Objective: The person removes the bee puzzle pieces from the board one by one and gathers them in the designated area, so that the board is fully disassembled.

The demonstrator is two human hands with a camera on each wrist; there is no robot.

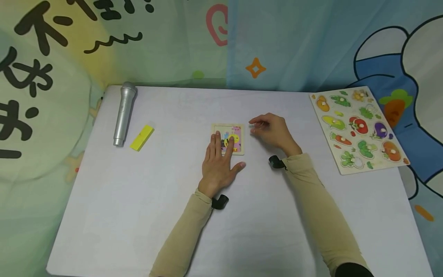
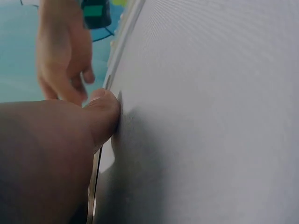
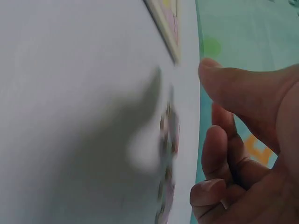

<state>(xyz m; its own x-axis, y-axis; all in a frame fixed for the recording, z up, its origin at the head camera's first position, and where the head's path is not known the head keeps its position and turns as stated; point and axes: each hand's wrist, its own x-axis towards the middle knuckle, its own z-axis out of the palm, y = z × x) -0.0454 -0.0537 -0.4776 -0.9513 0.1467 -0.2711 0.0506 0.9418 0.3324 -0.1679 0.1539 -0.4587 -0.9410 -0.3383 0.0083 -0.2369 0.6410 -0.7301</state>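
The small picture board (image 1: 237, 139) lies under the left hand (image 1: 217, 167), fingers straight, gripping nothing; just right of it, the right hand (image 1: 273, 132) hangs empty, fingers loosely curled.

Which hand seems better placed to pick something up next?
Probably the right hand: it hovers above the table, holding nothing visible, while the left hand rests on the small picture board.

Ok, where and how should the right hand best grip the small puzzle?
Probably pinch the right edge of the small puzzle, with the right hand coming from the right: it lies flat, that edge is uncovered, while the left hand covers its lower left.
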